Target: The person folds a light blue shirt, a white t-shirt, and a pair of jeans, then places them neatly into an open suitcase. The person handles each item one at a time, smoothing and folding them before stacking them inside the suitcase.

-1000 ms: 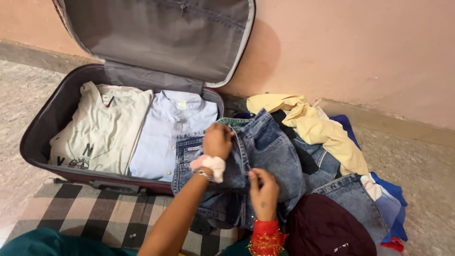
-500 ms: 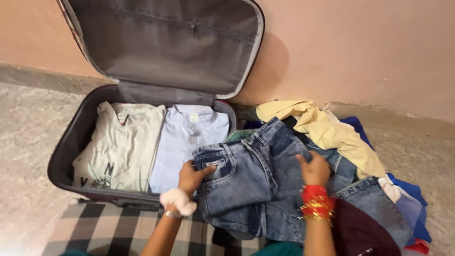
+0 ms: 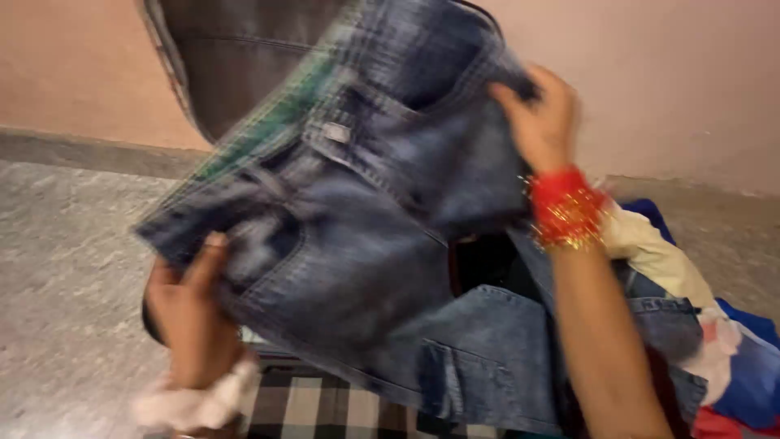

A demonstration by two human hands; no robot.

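While the picture is smeared with motion blur, the main facts read clearly: a pair of blue washed-denim jeans [image 3: 357, 219] is lifted off the floor and held up in front of the camera, its waistband slanting from the lower left up toward the top right, so that it covers most of the open suitcase lid [image 3: 236, 65] leaning against the pinkish wall [image 3: 666, 81]. The left hand [image 3: 191, 317] grips the lower end of the waistband, thumb laid over the front of the denim and fingers curled behind it; a pale pink scrunchie [image 3: 195, 402] sits at that wrist. The right hand [image 3: 540, 118] is closed on the upper edge of the jeans near the top of the frame, fingers folded over the cloth, with red and gold bangles [image 3: 565, 207] around the wrist below it. The legs of the jeans hang down toward a black-and-grey checked mat [image 3: 317, 406] lying on the speckled stone floor [image 3: 73, 260]. At the right, beside the forearm, a heap of clothes [image 3: 715, 341] lies on the floor near the wall: more denim, a pale yellow garment, blue and red pieces.
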